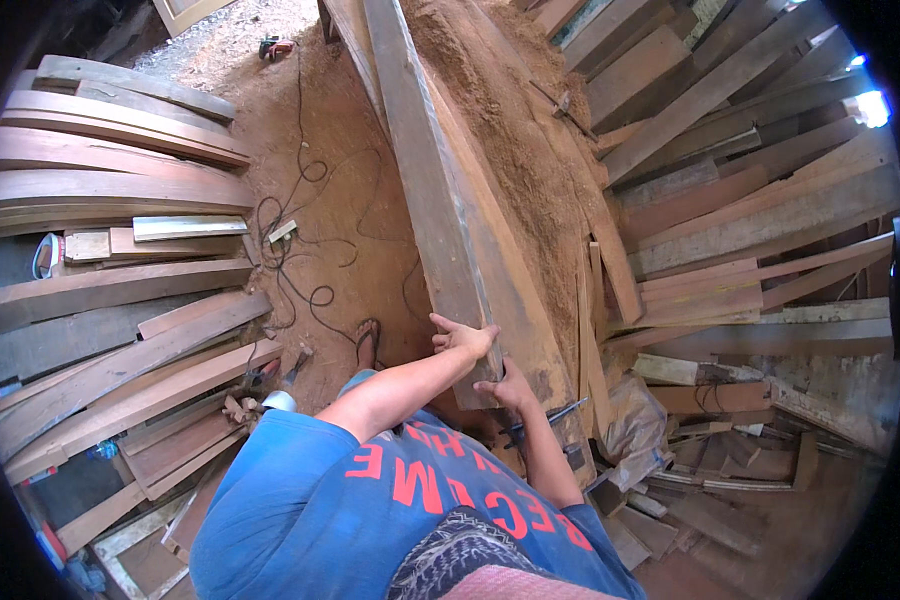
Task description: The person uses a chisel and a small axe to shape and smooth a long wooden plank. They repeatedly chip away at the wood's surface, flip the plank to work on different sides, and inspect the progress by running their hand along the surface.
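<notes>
A long grey plank (pixel 425 190) runs away from me, its near end below my hands. My left hand (pixel 465 338) lies across the plank's upper face, index finger stretched toward its left edge and the fingers apart. Just nearer to me, my right hand (pixel 510 388) grips the right edge near the end, its thumb on top and the other fingers hidden. Close along the plank's right side lies a broader brown timber (pixel 530 310). Beside my right forearm is a dark tool (pixel 573 455), partly hidden, its kind unclear.
Stacked boards (pixel 120 190) line the left side; more timber (pixel 760 220) leans on the right. A black cord (pixel 282 265) loops over the sawdust-covered floor toward a red and black power tool (pixel 275 47). A hammer-like tool (pixel 563 105) and crumpled plastic sheeting (pixel 635 430) lie to the right.
</notes>
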`<state>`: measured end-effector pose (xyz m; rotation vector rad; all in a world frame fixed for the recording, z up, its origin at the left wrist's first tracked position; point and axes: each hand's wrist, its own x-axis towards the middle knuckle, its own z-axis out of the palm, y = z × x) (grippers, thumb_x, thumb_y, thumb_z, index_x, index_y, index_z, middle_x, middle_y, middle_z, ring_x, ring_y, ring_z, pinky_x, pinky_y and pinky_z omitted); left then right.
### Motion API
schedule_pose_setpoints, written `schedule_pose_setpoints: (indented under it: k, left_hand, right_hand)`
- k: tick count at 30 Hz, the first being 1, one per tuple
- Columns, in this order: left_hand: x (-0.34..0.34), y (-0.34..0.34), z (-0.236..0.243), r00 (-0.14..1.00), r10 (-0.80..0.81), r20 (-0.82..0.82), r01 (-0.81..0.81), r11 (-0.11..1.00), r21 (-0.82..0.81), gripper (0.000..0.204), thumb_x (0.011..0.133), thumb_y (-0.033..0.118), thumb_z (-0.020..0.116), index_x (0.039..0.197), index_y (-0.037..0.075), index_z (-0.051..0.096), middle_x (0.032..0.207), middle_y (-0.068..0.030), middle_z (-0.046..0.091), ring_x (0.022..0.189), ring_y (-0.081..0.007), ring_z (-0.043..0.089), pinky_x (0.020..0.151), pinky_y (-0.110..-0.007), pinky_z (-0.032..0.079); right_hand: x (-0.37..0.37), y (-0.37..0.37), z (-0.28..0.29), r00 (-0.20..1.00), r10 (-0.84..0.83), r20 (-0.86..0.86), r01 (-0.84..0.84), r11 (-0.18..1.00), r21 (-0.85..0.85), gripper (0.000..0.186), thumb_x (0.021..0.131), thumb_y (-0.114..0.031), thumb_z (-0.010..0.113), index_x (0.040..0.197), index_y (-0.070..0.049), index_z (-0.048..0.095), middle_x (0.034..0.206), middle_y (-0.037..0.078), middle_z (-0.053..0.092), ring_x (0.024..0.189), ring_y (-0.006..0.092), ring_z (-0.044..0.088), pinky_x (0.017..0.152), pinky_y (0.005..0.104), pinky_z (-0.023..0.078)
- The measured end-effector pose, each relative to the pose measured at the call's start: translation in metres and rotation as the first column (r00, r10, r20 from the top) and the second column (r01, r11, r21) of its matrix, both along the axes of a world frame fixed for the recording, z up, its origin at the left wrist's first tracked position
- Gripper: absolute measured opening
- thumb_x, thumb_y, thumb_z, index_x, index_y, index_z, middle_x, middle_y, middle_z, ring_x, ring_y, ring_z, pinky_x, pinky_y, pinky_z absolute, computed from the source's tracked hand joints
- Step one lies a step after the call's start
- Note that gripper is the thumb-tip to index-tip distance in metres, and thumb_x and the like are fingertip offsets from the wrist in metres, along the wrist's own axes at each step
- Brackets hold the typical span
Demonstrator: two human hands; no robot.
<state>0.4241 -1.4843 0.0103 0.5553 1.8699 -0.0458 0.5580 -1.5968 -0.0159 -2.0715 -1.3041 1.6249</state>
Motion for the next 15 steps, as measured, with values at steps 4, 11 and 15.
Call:
schedule_pose_setpoints:
  k: [4,11,15]
  left_hand:
    - [-0.004,0.001,-0.002,1.0,-0.022,0.003,0.022,1.0,-0.009,0.16,0.068,0.056,0.091,0.162,0.008,-0.03,0.163,-0.0367,0.018,0.148,-0.0516,0.031,0.122,-0.059,0.029]
    - [-0.03,-0.015,-0.025,0.993,-0.03,0.111,0.015,0.992,0.128,0.162,0.067,0.059,0.091,0.161,0.003,-0.028,0.164,-0.0405,0.016,0.15,-0.0534,0.028,0.124,-0.057,0.028]
    - [-0.055,-0.028,-0.045,0.963,-0.035,0.269,-0.035,0.967,0.251,0.164,0.065,0.063,0.091,0.161,0.0,-0.026,0.164,-0.0429,0.013,0.151,-0.0528,0.029,0.123,-0.055,0.03]
  right_hand:
    - [-0.011,0.008,0.032,1.0,0.003,0.012,-0.003,0.999,-0.039,0.107,0.069,-0.035,0.096,0.153,0.004,0.042,0.143,0.025,0.063,0.134,0.0362,0.061,0.112,0.0439,0.048]
    - [-0.034,-0.005,0.038,0.976,0.027,0.217,-0.027,1.0,-0.005,0.091,0.074,-0.035,0.093,0.142,0.003,0.047,0.133,0.03,0.066,0.125,0.0456,0.064,0.106,0.0494,0.051]
    - [-0.065,-0.015,0.053,0.949,0.016,0.316,-0.026,0.999,0.028,0.085,0.076,-0.033,0.091,0.135,0.002,0.041,0.125,0.036,0.065,0.118,0.0515,0.065,0.099,0.0533,0.053]
